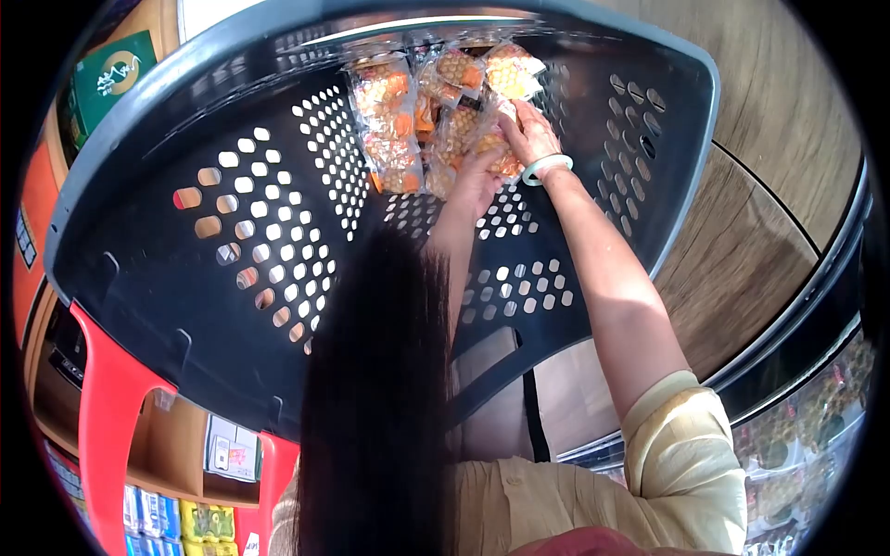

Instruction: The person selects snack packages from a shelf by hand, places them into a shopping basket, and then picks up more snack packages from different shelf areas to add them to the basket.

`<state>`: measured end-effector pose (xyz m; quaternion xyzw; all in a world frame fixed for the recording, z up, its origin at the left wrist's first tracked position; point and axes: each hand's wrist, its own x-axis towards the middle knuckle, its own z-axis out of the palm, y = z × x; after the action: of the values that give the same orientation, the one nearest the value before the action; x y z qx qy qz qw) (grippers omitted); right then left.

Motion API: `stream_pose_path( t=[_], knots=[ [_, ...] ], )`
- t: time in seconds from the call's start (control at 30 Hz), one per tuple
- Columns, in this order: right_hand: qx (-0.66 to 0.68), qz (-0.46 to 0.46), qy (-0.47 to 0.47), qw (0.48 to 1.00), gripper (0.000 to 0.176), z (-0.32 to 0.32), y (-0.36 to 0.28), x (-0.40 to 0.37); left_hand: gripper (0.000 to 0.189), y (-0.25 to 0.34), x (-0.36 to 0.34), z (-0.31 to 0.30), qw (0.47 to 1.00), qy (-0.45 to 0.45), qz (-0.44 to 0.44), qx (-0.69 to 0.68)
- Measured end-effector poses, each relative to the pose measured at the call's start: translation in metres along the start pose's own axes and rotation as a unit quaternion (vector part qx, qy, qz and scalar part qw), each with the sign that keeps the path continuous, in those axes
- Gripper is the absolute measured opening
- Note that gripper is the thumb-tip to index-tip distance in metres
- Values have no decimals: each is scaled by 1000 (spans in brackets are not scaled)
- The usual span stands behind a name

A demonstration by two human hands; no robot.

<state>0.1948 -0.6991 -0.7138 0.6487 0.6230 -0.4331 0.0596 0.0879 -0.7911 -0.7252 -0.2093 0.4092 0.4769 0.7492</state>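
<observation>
Both my hands reach deep into a large black perforated plastic basket (232, 241). At its far end lie several clear packets of orange and yellow snacks (394, 111). My right hand (528, 134), with a pale green bangle at the wrist, rests on the packets and its fingers grip one of them. My left hand (477, 181) is just below it, fingers curled around the edge of a snack packet. Long dark hair hangs in front and hides part of my left forearm.
The basket has red handles (107, 408) at the lower left. Wood-pattern floor (742, 250) lies to the right. A glass-fronted case with packaged goods (797, 435) is at the lower right. Shelves with boxed goods (185, 519) show at the lower left.
</observation>
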Motion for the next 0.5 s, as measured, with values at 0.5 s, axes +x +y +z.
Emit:
stream_pose_path(
  t=[0.5],
  knots=[
    [-46,18,-50,998,67,27,21,-63,32,-19,-26,-20,952,122,-101,261]
  ],
)
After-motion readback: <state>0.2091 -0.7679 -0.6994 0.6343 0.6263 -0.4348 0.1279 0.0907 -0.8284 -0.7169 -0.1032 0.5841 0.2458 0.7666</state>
